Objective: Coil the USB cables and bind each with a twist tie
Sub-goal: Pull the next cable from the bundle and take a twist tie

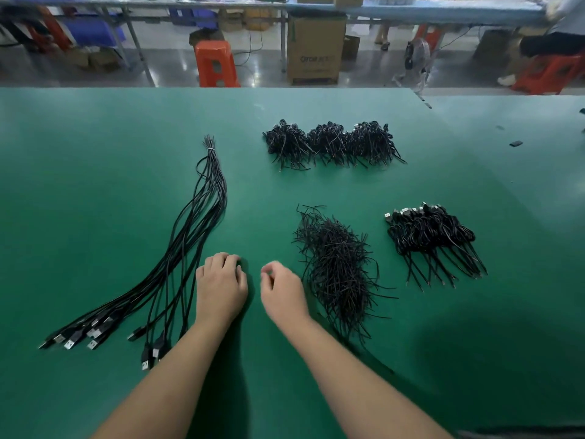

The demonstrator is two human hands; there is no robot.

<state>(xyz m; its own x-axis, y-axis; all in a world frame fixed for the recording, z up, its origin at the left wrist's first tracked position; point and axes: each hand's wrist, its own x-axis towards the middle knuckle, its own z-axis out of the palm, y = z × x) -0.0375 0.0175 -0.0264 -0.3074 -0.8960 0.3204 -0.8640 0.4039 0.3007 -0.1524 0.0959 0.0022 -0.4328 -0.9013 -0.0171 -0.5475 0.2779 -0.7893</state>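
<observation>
At nine o'clock of your empty, loosely curled left hand [220,282] and right hand [282,291], uncoiled black USB cables [193,236] lie on the green table [95,153]; draw one singly, coil evenly.

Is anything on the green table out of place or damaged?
Nothing looks damaged. The twist ties lie in a loose heap with stray ends, and a small dark piece sits alone near the far right of the table, away from the cable piles.

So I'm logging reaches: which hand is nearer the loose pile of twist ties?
The right hand: it sits just left of the twist tie pile. The left hand lies farther left, beside the uncoiled cables.
</observation>
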